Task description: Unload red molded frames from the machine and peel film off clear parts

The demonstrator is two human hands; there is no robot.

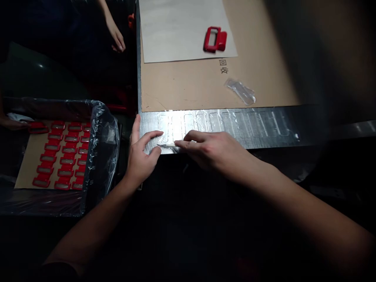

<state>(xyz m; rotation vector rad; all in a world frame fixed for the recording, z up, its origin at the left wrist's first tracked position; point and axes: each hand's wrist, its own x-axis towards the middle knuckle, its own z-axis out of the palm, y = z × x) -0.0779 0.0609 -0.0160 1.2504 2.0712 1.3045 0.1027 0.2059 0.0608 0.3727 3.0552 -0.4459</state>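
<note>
A strip of clear film (216, 122), marked with several rounded rectangular outlines, lies along the metal edge (150, 117) of the table. My right hand (216, 147) pinches a slim pointed metal tool (167, 146), its tip directed left at the film's lower left end. Whether it is a pair of tweezers or a blade I cannot tell. My left hand (143, 154) rests at the table's corner with fingers spread; thumb and forefinger curve around the film's left end with a gap between them. Nothing shows in its grasp.
A red plastic frame (215, 39) lies on white paper (182, 31) over cardboard (188, 84). Crumpled clear film (241, 92) lies nearby. At left, a plastic-lined bin (96, 156) holds rows of red frames (67, 161). Another person's hand (117, 39) hangs beyond; another hand (11, 123) reaches the bin.
</note>
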